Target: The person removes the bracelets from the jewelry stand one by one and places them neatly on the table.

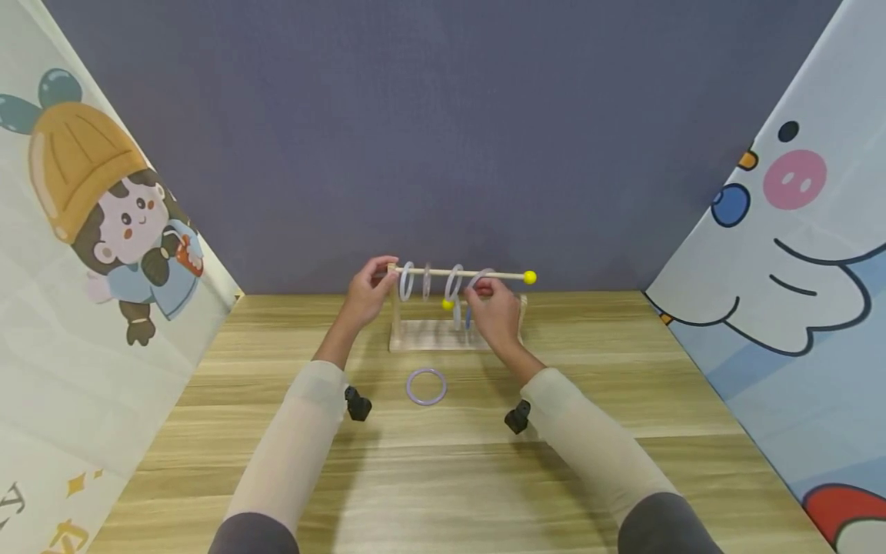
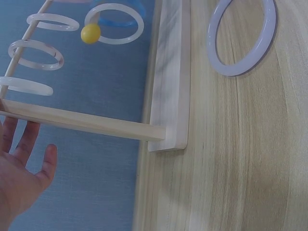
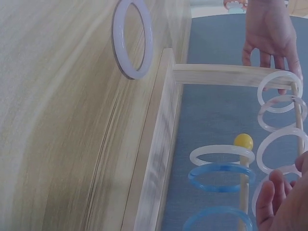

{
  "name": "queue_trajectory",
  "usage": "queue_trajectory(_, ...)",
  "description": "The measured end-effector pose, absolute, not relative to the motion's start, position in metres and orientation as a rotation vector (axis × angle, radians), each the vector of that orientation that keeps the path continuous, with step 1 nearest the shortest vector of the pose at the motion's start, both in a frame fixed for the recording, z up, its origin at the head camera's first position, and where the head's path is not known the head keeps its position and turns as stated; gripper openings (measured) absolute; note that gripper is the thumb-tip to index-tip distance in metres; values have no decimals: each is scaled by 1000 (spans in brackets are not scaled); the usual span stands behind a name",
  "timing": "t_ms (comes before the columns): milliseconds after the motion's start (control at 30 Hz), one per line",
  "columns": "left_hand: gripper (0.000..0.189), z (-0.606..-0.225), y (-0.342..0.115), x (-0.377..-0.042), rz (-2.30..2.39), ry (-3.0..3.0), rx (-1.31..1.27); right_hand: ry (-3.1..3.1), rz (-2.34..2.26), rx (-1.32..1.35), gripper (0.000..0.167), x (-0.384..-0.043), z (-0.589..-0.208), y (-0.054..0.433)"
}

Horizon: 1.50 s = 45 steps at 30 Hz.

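A wooden bangle stand [image 1: 429, 336] carries an upper rod [image 1: 511, 275] tipped with a yellow ball. My left hand [image 1: 367, 296] touches the top of the left post [image 2: 91, 121], fingers extended behind it and thumb apart. On the upper rod, my right hand [image 1: 497, 312] pinches a pale pinkish bangle [image 1: 477, 275]. To its left hang a white bangle [image 1: 403, 283], a greyish one [image 1: 426, 283] and another whitish one [image 1: 450, 286]. A lower rod, ending in a yellow ball [image 3: 243, 141], holds a white bangle [image 3: 219, 147] and blue bangles [image 3: 219, 188].
A lavender bangle [image 1: 408, 387] lies flat on the wooden table [image 1: 443, 477] in front of the stand. Behind the stand rises a dark grey-blue panel [image 1: 443, 138]. Cartoon-printed panels [image 1: 76, 269] flank the table on both sides.
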<state>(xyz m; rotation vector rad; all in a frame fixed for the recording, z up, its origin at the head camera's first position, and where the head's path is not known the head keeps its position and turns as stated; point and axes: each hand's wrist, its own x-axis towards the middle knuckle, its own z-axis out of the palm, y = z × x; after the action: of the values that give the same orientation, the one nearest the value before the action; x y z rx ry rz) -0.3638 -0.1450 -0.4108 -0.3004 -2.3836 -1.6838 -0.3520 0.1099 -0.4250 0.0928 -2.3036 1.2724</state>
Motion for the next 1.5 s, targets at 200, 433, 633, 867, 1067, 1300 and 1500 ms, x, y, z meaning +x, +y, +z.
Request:
queue_trajectory(200,39,-411,-147,-363,-1667,-2371,-324,-2312,1283,80,22,-352,-422,108)
queue_trajectory(433,41,-412,-148,-364,-1682,-2363,-324,-2302,1309,77,19,-353,-424,108)
queue_trajectory(633,41,-412,-148,-367,-1691,-2391,-301,-2309,1317,79,19,-353,-424,109)
queue_trajectory(867,42,-411,-148,-367,-1689,-2428,-280,-2295,1331,82,19,-353,-426,110)
queue_trajectory(1067,42,-412,-150,-365,-1688,-2388,-308,-2278,1333,81,22,-352,-426,112)
queue_trajectory(1300,42,-397,-146,-349,-1702,-2400,-329,-2278,1342,81,22,-351,-427,118)
queue_trajectory(1500,41,-382,-142,-337,-1725,-2414,-314,-2272,1316,73,24,-350,-426,124)
